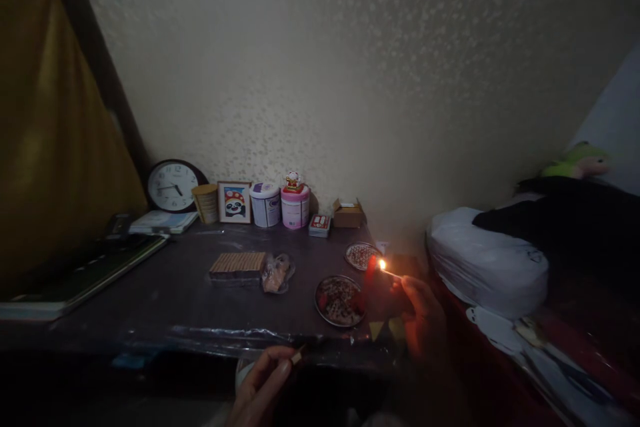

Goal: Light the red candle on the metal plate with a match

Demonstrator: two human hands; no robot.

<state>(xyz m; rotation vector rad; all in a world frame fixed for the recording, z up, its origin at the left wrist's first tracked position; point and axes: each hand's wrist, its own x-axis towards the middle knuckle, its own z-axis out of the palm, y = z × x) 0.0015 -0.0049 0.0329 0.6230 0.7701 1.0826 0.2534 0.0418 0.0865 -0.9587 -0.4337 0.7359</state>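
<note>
Right hand (423, 317) closed on lit match (391, 271); flame held just above plate (340, 300) near tabletop (165, 293) edge. Left hand (263, 383) low, below tabletop edge, fingers pinched on small stick (298, 355). Second plate (361, 255) seen just behind first. Wafer block (237, 265) and wrapped snack (277, 273) laid at middle. Clock (173, 185), tins (280, 205), picture (234, 202) lined up by wall.

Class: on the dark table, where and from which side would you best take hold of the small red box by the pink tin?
Pinch the small red box across its left and right sides, coming from above and in front: it lies flat, the pink tin stands close on its left, and the wall is behind.
</note>
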